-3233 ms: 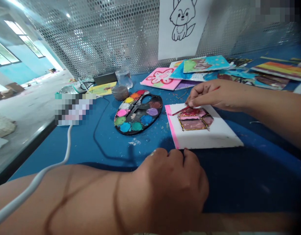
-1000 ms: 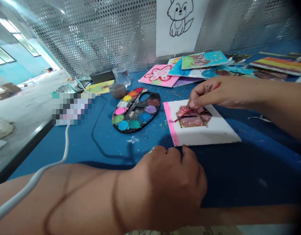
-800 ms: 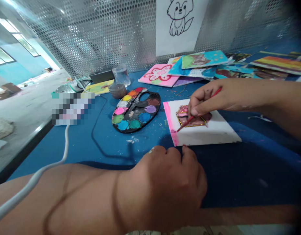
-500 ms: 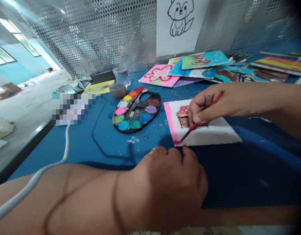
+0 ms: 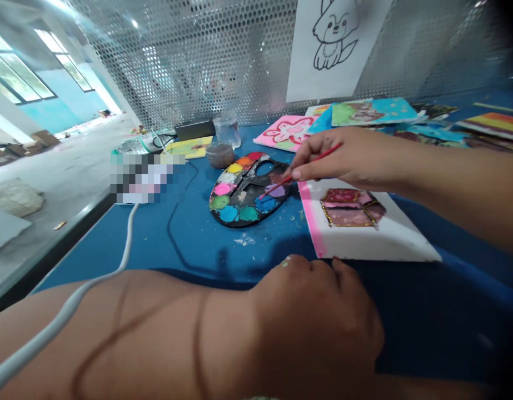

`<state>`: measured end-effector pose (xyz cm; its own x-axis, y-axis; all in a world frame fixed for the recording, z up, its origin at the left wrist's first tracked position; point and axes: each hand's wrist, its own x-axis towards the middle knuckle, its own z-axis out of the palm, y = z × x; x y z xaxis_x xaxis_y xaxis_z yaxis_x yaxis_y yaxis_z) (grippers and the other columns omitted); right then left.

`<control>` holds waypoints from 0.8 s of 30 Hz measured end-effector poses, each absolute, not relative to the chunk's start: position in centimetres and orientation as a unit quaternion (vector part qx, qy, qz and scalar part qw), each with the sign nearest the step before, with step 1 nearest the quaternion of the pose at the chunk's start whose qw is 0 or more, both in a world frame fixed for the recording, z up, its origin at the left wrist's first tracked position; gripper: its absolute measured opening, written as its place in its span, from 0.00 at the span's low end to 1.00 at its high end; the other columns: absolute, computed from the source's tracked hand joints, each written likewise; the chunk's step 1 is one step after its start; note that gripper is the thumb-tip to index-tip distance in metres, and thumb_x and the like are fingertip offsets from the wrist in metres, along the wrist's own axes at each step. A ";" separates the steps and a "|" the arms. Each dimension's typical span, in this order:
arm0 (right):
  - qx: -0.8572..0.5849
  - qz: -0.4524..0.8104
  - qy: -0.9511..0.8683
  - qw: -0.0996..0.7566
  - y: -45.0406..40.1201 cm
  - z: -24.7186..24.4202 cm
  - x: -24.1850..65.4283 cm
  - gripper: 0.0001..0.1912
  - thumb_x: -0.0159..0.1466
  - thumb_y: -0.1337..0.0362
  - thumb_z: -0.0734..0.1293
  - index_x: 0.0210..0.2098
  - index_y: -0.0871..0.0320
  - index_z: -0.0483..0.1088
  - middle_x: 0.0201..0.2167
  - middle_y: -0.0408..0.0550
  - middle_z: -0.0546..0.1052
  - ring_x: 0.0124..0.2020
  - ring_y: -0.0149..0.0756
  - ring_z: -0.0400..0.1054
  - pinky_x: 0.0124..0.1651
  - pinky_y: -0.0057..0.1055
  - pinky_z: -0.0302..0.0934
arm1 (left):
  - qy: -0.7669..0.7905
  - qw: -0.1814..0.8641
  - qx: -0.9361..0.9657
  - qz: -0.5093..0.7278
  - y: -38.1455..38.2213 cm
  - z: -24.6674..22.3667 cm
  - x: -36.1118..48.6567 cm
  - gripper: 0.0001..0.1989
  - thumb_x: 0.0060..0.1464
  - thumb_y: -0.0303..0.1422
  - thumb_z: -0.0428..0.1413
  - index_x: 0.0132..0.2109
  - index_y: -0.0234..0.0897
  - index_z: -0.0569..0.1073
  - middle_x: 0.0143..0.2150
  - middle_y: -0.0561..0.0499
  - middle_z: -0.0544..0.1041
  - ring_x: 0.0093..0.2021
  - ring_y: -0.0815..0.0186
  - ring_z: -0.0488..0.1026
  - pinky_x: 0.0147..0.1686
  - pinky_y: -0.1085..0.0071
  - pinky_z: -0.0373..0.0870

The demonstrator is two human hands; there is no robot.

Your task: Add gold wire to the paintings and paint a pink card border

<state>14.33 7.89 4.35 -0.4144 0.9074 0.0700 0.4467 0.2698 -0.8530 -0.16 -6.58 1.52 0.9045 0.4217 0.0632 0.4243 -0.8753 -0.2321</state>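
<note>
Right hand [image 5: 339,155] pinches a red paintbrush [image 5: 277,186], tip over the blue and purple wells of the black watercolour palette [image 5: 238,220]; contact can't be told. Left hand [image 5: 318,316] rests curled on the blue table [image 5: 189,250], fingers at the lower edge of the white board [image 5: 364,241]. Board sits at 3 o'clock from the palette, carries a gold-outlined painted patch [image 5: 350,208]. Jar of brown grainy stuff [image 5: 220,155] at 11 o'clock, clear plastic cup [image 5: 227,129] just behind it. Fox line drawing [image 5: 331,44] at 1 o'clock, on perforated metal screen [image 5: 198,66].

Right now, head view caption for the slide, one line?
Right hand holds a red paintbrush to a watercolour palette; left hand rests by a painted white board.
</note>
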 end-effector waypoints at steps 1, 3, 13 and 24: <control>-0.445 0.411 -0.743 0.284 8.2 4.6 13.2 0.06 0.58 0.73 0.74 0.29 0.58 0.75 0.28 0.44 0.79 0.33 0.30 0.74 0.37 0.26 0.65 | -0.220 0.114 -0.969 0.011 -6.6 1.7 0.0 0.17 0.65 0.34 0.49 0.50 0.34 0.80 0.50 0.36 0.80 0.26 0.61 0.73 0.17 0.69 0.65; -0.429 0.429 -0.742 0.285 9.0 5.0 11.0 0.07 0.58 0.75 0.73 0.29 0.59 0.74 0.24 0.42 0.77 0.27 0.28 0.70 0.33 0.26 0.64 | -0.225 0.102 -0.968 0.033 -6.6 1.9 0.2 0.17 0.64 0.34 0.50 0.51 0.34 0.80 0.50 0.36 0.80 0.26 0.61 0.74 0.17 0.69 0.65; -0.430 0.315 -0.807 0.255 11.5 5.5 5.4 0.05 0.54 0.74 0.75 0.28 0.60 0.77 0.25 0.43 0.76 0.30 0.30 0.70 0.36 0.28 0.65 | -0.305 0.018 -0.947 0.098 -6.4 1.7 1.1 0.18 0.64 0.33 0.51 0.56 0.35 0.78 0.54 0.36 0.79 0.28 0.60 0.77 0.14 0.73 0.65; -0.428 0.294 -0.824 0.226 11.3 5.9 4.9 0.05 0.55 0.74 0.74 0.27 0.61 0.76 0.24 0.43 0.75 0.30 0.31 0.69 0.35 0.29 0.62 | -0.278 0.018 -0.955 0.100 -6.5 2.1 0.9 0.16 0.64 0.33 0.52 0.55 0.34 0.78 0.56 0.36 0.77 0.30 0.60 0.76 0.19 0.70 0.68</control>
<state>4.92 11.29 5.87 -0.5318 0.8382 0.1208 0.5725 0.4609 -0.6781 0.94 -6.54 2.12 0.8258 0.5342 -0.1811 0.5270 -0.8451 -0.0898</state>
